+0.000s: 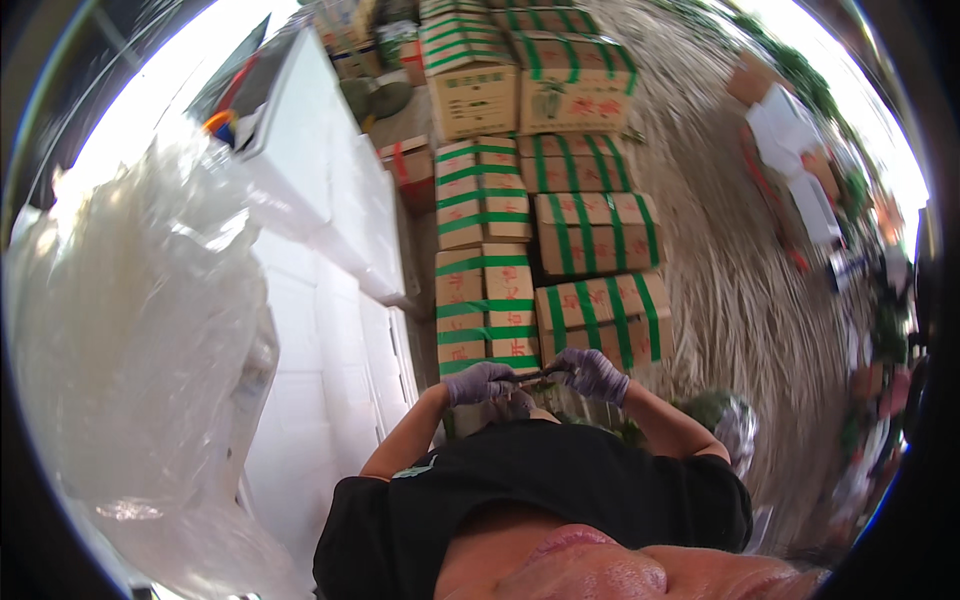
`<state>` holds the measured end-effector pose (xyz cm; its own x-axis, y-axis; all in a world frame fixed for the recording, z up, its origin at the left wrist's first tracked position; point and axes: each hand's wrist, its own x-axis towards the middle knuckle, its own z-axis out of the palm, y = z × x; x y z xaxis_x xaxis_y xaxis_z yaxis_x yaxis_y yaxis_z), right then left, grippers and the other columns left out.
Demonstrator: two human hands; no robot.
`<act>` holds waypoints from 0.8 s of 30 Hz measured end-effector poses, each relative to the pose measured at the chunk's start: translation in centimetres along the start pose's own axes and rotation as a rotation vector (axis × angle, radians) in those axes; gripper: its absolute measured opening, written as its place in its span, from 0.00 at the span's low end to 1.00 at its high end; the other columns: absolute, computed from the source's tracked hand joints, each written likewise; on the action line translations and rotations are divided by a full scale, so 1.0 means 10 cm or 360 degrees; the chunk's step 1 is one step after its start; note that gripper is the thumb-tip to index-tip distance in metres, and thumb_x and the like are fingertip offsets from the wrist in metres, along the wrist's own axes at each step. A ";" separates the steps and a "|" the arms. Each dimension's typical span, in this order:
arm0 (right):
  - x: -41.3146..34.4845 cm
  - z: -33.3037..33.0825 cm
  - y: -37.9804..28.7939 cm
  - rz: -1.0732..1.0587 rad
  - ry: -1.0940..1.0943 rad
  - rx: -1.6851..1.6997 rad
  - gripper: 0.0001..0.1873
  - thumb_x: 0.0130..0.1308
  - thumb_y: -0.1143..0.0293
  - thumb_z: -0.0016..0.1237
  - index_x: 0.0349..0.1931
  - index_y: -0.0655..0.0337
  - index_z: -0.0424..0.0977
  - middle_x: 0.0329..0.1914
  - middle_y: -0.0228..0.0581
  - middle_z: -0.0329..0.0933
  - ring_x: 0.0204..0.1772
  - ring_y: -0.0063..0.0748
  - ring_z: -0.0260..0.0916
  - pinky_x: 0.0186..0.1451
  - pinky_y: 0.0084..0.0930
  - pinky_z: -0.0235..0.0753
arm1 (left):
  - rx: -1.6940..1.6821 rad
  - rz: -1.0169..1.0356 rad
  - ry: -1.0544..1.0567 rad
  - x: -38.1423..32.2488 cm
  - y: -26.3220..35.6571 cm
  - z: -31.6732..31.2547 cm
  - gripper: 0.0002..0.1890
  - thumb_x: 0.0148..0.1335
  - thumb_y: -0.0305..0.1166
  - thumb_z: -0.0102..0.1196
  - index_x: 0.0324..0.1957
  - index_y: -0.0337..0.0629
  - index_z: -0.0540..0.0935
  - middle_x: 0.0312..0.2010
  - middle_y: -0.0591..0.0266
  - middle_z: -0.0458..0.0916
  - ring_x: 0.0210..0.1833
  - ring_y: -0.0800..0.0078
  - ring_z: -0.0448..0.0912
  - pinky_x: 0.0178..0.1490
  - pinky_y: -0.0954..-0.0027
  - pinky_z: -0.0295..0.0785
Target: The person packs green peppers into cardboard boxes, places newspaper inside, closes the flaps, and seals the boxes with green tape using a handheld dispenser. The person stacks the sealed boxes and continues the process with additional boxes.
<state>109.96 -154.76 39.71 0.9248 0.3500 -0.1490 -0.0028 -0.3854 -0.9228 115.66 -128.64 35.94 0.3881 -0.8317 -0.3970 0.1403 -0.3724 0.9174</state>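
Observation:
My left hand (478, 383), in a thin purple glove, grips one end of a thin dark strip (534, 375). The other end is in my right hand (594, 374), gloved the same way. What the strip is made of is too small to tell. It spans the gap between my hands, in front of my waist. Just beyond my left hand lies a cardboard carton (487, 307) banded with green tape. A second taped carton (604, 319) sits close beyond my right hand. Both bear red writing.
More taped cartons (577, 82) run away in two rows, some stacked. White foam boxes (300, 360) form a wall on the left, beside a large clear plastic bag (142, 360). Streaked brownish floor (720, 225) lies right, with white foam boxes (787, 135) and greenery farther out.

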 end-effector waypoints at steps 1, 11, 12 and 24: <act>0.15 0.01 -0.04 0.0007 -0.0143 -0.0012 0.09 0.57 0.72 0.55 0.38 0.63 0.76 0.29 0.43 0.78 0.33 0.30 0.77 0.37 0.26 0.74 | -0.0048 -0.0059 0.0043 -0.08 -0.02 0.03 0.13 0.64 0.34 0.50 0.48 0.41 0.76 0.33 0.65 0.79 0.33 0.80 0.74 0.36 0.76 0.72; 1.03 1.36 -0.61 -0.0551 -0.1466 0.0127 0.10 0.59 0.70 0.54 0.39 0.65 0.75 0.34 0.43 0.79 0.39 0.29 0.76 0.43 0.26 0.75 | -0.0293 -0.0287 0.1483 -1.43 -0.07 1.17 0.21 0.64 0.39 0.51 0.56 0.41 0.69 0.49 0.51 0.76 0.53 0.65 0.74 0.56 0.66 0.68; 1.01 1.49 -0.73 -0.0673 -0.1590 0.0035 0.10 0.59 0.71 0.54 0.39 0.65 0.75 0.34 0.43 0.79 0.39 0.29 0.76 0.43 0.26 0.74 | -0.0363 -0.0212 0.1750 -1.53 -0.09 1.42 0.23 0.62 0.39 0.53 0.57 0.42 0.69 0.49 0.51 0.76 0.53 0.64 0.74 0.57 0.66 0.68; 0.26 2.67 -1.82 -0.1385 -0.2301 -0.0316 0.08 0.59 0.75 0.51 0.39 0.64 0.74 0.31 0.43 0.78 0.35 0.28 0.75 0.38 0.22 0.72 | -0.0619 -0.0574 0.3324 -1.74 -0.54 4.01 0.14 0.49 0.29 0.63 0.40 0.42 0.81 0.33 0.59 0.79 0.36 0.70 0.77 0.43 0.71 0.73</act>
<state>102.27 -124.05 46.65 -0.4497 0.8913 0.0581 0.4284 0.2724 -0.8615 71.67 -128.65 36.80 0.4420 0.8832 -0.1569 0.4423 -0.0624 0.8947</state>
